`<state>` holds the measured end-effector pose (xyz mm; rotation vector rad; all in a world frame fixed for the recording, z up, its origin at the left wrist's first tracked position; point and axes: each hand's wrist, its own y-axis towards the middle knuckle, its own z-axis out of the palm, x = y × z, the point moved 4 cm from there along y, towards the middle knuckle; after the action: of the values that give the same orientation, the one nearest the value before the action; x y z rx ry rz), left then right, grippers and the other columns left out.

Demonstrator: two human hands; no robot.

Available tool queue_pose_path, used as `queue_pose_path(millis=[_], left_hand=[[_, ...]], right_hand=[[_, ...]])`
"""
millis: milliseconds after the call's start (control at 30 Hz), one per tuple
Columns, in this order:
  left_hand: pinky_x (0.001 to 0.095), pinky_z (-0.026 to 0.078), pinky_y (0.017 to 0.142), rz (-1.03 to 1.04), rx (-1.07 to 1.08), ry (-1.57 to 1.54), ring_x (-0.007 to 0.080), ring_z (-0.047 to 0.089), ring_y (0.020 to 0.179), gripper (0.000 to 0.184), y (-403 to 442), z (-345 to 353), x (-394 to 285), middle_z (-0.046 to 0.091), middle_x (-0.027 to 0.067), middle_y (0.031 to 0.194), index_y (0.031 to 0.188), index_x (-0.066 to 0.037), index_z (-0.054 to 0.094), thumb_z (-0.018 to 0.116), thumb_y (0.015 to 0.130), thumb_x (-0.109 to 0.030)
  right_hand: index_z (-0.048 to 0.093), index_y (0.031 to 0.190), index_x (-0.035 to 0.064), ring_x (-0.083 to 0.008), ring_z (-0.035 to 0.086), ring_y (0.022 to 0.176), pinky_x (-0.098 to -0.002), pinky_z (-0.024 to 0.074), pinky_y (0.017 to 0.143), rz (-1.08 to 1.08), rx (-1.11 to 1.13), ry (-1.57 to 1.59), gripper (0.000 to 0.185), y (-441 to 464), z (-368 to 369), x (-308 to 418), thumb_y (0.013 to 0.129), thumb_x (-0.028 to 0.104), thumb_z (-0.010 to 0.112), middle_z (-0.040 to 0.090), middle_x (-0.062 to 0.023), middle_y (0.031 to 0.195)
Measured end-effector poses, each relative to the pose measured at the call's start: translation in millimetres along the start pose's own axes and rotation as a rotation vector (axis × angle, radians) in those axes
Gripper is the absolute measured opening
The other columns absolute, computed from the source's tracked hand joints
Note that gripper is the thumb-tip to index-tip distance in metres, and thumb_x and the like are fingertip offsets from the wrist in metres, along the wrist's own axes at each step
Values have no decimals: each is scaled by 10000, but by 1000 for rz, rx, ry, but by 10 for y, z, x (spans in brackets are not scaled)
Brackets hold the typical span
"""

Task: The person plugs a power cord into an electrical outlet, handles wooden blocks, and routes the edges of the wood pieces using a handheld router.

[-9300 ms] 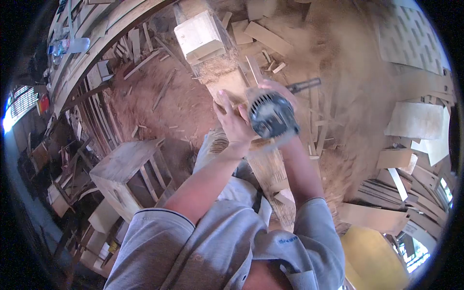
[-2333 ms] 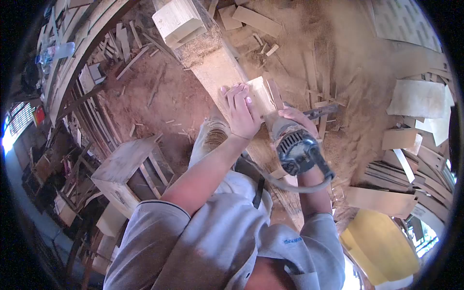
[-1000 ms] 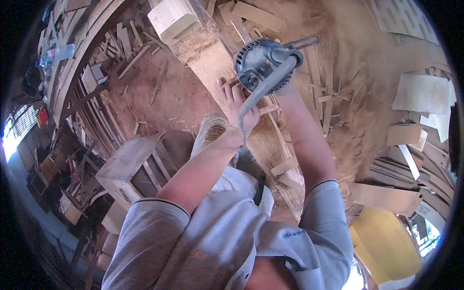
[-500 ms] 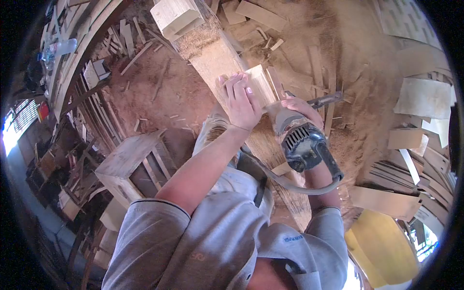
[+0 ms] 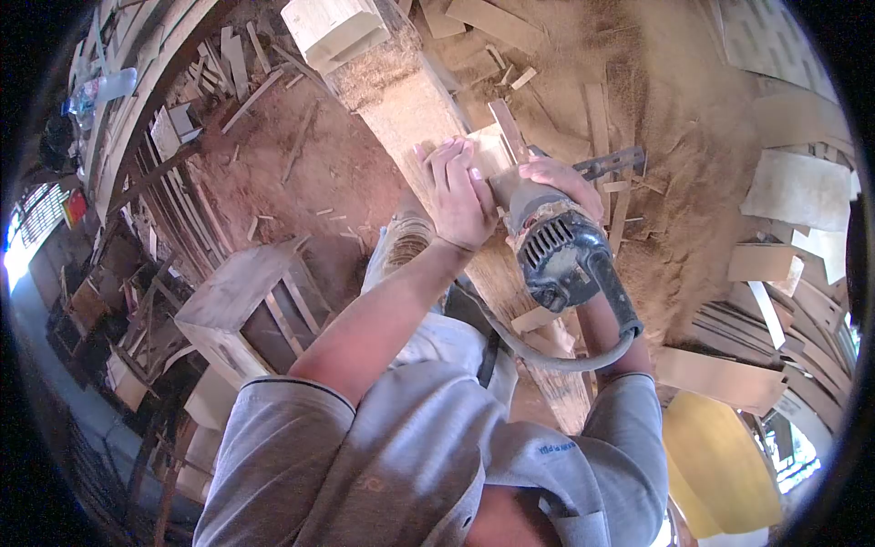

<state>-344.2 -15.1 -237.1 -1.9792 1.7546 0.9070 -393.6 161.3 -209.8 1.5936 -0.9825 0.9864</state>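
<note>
My left hand (image 5: pixel 453 194) lies over the near edge of a pale wooden block (image 5: pixel 493 151), its fingers curled and pressing it onto a long wooden beam (image 5: pixel 415 118). My right hand (image 5: pixel 567 185) is wrapped around the front of a corded power tool (image 5: pixel 567 258) with a black vented motor housing. The tool's working end meets the block close to my left hand; the cutting part is hidden. A thin wooden strip (image 5: pixel 508 129) stands along the block's right side. A dark slotted metal bar (image 5: pixel 609 164) sticks out to the right beyond my right hand.
A larger wood block (image 5: pixel 333 32) sits on the beam's far end beside sawdust. The tool's grey cable (image 5: pixel 538 357) loops close to my body. A wooden stool-like frame (image 5: pixel 246 305) stands at left. Offcuts and sawdust cover the floor; a yellow panel (image 5: pixel 720 460) leans at lower right.
My right hand and the power tool have shifted slightly left and away from my body along the block. My left hand stays nearly in place on the block.
</note>
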Motion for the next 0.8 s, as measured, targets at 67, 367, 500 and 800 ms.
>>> queue_pose_path(millis=[67, 367, 500, 800], left_hand=[[708, 156, 1313, 4, 4, 14, 458, 540, 1374, 429, -5, 4, 8, 596, 247, 1372, 1374, 46, 567, 559, 955, -46], [705, 163, 1314, -14, 3, -6, 463, 538, 1385, 520, -13, 1, 27, 598, 225, 1396, 1406, 25, 566, 604, 894, -59], [705, 161, 1317, -9, 3, -5, 455, 540, 1387, 540, -3, 2, 22, 601, 217, 1392, 1398, 32, 571, 629, 871, -74], [730, 205, 1303, -167, 164, 34, 481, 543, 1362, 424, -394, 292, 313, 598, 256, 1319, 1305, 68, 559, 609, 906, -63]], right_hand=[[735, 1102, 24, -348, 798, 1054, -521, 609, 1026, 12, 15, 18, 308, 35, 29, -39, 867, 182, 854, 811, -165, 1068], [694, 1274, 30, -324, 713, 1260, -473, 510, 1198, 88, 94, 104, 491, 215, 178, -231, 843, 137, 903, 770, -155, 1258], [695, 1290, -27, -306, 696, 1267, -438, 536, 1165, 248, 97, 228, 337, 237, 265, -494, 983, 101, 747, 751, -162, 1289], [778, 1172, -26, -315, 789, 1056, -419, 613, 974, 121, -85, 225, 373, 616, 535, -645, 885, 209, 817, 815, -151, 1134]])
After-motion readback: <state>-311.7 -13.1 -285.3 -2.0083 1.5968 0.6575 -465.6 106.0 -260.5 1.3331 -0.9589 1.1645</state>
